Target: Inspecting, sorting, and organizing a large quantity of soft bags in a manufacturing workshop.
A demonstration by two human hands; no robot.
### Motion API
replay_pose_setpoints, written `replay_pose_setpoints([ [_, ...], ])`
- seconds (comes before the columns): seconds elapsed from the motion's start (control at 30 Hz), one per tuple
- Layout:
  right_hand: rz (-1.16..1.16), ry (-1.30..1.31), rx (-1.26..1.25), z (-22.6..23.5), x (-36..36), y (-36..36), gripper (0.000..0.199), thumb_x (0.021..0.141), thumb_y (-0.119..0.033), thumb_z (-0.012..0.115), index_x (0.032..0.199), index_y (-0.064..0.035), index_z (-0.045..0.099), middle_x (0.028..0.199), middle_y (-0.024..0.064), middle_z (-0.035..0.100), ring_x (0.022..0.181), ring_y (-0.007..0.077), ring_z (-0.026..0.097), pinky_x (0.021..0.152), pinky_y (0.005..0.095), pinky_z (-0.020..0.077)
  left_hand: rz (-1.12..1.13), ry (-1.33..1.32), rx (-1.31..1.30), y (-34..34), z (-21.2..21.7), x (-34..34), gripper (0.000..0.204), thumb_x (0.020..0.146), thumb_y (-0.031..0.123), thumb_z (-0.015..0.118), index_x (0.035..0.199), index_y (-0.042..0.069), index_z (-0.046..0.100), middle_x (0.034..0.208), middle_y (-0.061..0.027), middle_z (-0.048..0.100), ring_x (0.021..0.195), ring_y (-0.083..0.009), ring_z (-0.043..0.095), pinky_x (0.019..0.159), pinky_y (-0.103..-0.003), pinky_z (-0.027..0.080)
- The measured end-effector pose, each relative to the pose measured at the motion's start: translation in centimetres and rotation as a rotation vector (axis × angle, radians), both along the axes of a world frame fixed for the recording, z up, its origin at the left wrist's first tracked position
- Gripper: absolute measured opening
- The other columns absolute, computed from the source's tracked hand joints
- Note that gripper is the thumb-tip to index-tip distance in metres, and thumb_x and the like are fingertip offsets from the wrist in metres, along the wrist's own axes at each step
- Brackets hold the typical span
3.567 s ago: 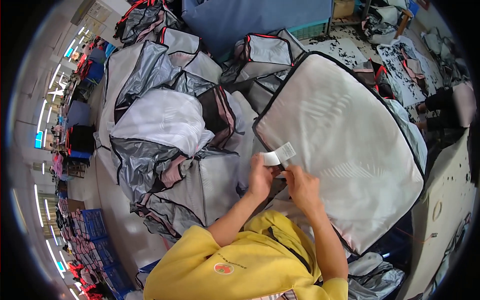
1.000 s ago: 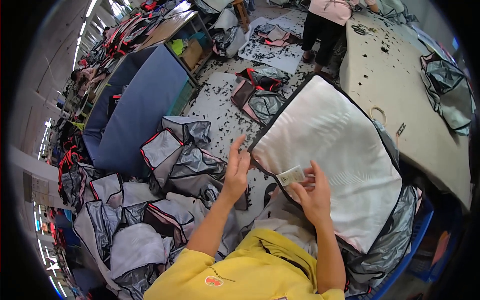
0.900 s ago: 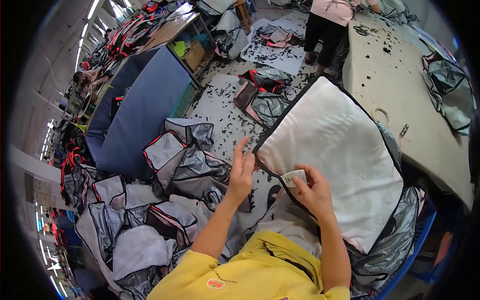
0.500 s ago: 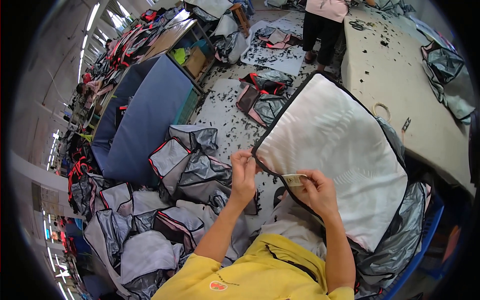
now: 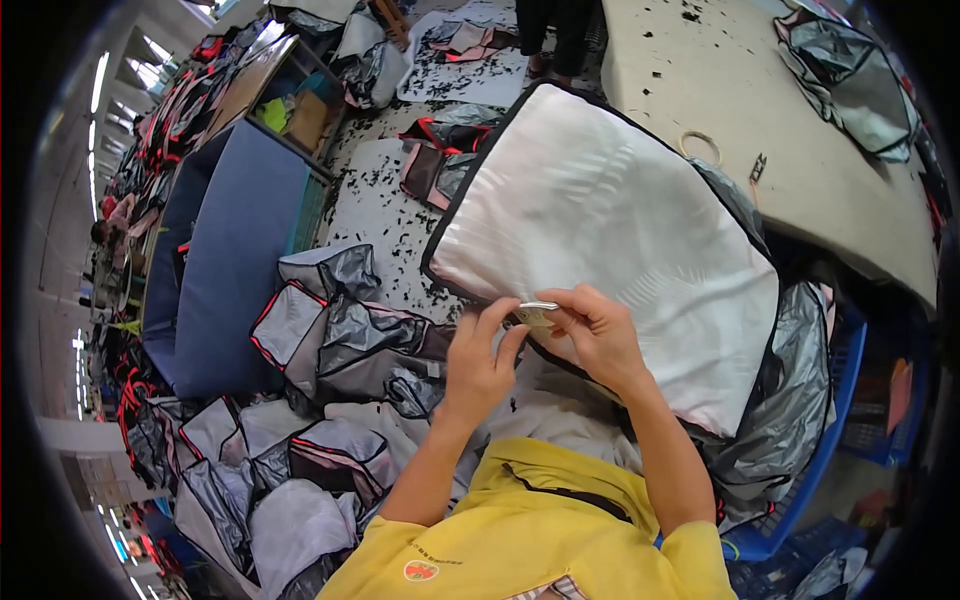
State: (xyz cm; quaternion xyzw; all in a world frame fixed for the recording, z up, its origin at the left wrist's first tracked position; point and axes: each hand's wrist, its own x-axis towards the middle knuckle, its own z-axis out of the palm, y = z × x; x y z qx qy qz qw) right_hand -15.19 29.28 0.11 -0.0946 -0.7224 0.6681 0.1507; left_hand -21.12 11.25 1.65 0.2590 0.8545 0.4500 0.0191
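A large white fabric panel [image 5: 600,210] with black edge binding and faint leaf marks spreads out in front of me, part of a silver-lined bag piece. At its near edge is a small pale label [image 5: 535,314], its top edge folded or curled. My right hand [image 5: 605,340] pinches the label's right end between thumb and fingers. The fingertips of my left hand [image 5: 478,362] close on its left end, the thumb bent below. Under the panel, on the right, hangs crumpled silver lining [image 5: 785,390].
Piles of grey and silver bag pieces [image 5: 300,520] lie to my left, beside a blue fabric-sided bin [image 5: 235,250]. A beige table [image 5: 820,170] at right carries thread snips [image 5: 758,168] and a tape roll [image 5: 700,148]. A blue crate [image 5: 850,350] stands below; a person [image 5: 555,35] stands beyond.
My left hand has moved from the panel's corner along its edge to the label. The label is now held between both hands. The whole view has shifted, so the panel appears farther left.
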Motion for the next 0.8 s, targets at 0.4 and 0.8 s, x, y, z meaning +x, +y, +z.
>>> replay_pose_setpoints([
  [0.4, 0.048, -0.052, -0.059, 1.0, -2.4, 2.3, 0.026, 0.098, -0.019, 0.065, 0.117, -0.0035, 0.073, 0.091, 0.0179, 0.073, 0.079, 0.0271, 0.068, 0.077, 0.0348, 0.0530, -0.128, -0.221, 0.256, 1.2, -0.9, -2.8, 0.036, 0.094, 0.023, 0.080, 0.114, 0.001, 0.059, 0.088, -0.0052, 0.070, 0.080, -0.0114, 0.066, 0.073, -0.027, 0.053],
  [0.8, 0.022, 0.204, 0.315, 1.1, -3.4, 2.5, 0.014, 0.095, -0.017, 0.070, 0.098, -0.0034, 0.073, 0.083, 0.0132, 0.069, 0.076, 0.0302, 0.064, 0.071, 0.0371, 0.0511, -0.126, -0.405, 0.412, 1.8, -1.6, -3.8, 0.010, 0.098, 0.008, 0.072, 0.103, 0.001, 0.069, 0.087, 0.0008, 0.070, 0.079, -0.0058, 0.060, 0.073, -0.022, 0.049],
])
